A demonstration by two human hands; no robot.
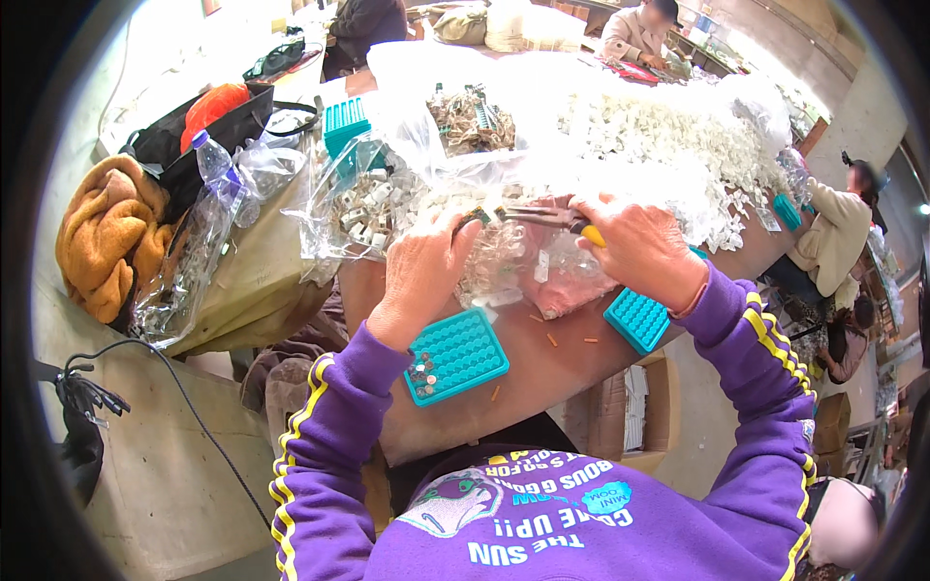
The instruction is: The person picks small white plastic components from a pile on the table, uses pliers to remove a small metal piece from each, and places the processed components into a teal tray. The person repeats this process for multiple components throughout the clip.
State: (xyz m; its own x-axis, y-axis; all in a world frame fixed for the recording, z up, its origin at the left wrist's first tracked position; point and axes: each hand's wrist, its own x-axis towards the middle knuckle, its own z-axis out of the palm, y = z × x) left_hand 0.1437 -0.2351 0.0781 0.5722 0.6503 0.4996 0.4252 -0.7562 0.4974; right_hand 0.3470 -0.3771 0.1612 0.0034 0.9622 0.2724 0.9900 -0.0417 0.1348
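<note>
My right hand (635, 247) is closed around a pair of pliers (547, 215) with yellow-and-black handles. The jaws point left, toward a small dark part (472, 219) pinched in the fingertips of my left hand (423, 266); its exact kind is too small to make out. Beneath both hands lie clear plastic bags and a pinkish bag (567, 289). Just below my left wrist sits a teal gridded tray (475, 339), with several small round metal pieces (423, 376) at its left end. Another teal tray (636, 321) rests below my right wrist.
Small orange pieces (551, 340) are scattered near the table edge. White pieces (668, 145) are heaped at the far right, with a bag of brownish parts (472, 121) behind my hands. A bottle (215, 165) and orange cloth (111, 232) lie left. Other people work farther off.
</note>
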